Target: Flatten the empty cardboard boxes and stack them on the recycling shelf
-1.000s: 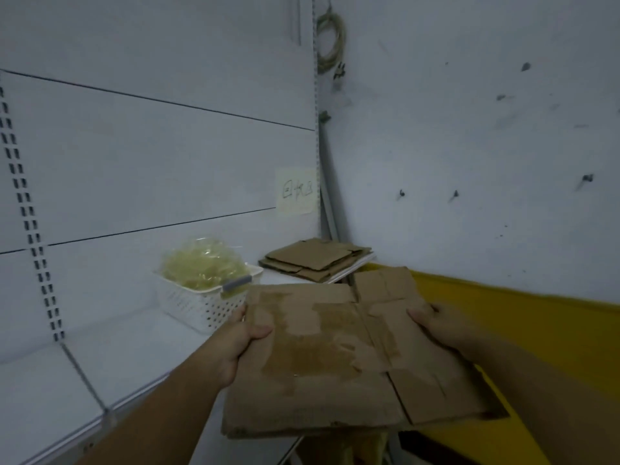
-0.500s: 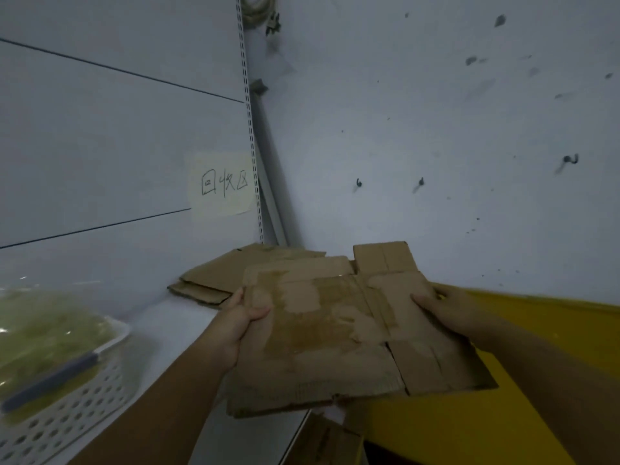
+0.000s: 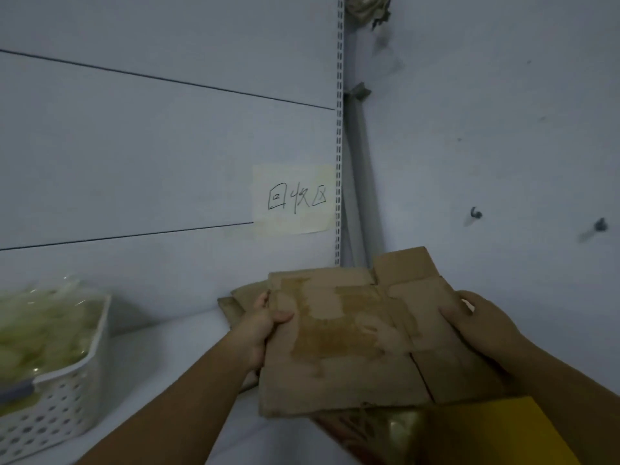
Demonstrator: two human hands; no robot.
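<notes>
The person holds a flattened cardboard box (image 3: 352, 350) level by its two side edges. The left hand (image 3: 263, 330) pinches the left edge, thumb on top. The right hand (image 3: 483, 327) has its fingers (image 3: 449, 313) clamped on the right edge. The box is over a stack of flat cardboard (image 3: 235, 302) in the corner of the white shelf (image 3: 161, 380), below a handwritten paper label (image 3: 295, 199). A white basket (image 3: 67, 401) stands well to the left.

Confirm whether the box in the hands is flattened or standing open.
Flattened. The cardboard box lies as one thin sheet, flaps spread, gripped at its sides by the left hand and right hand.
</notes>
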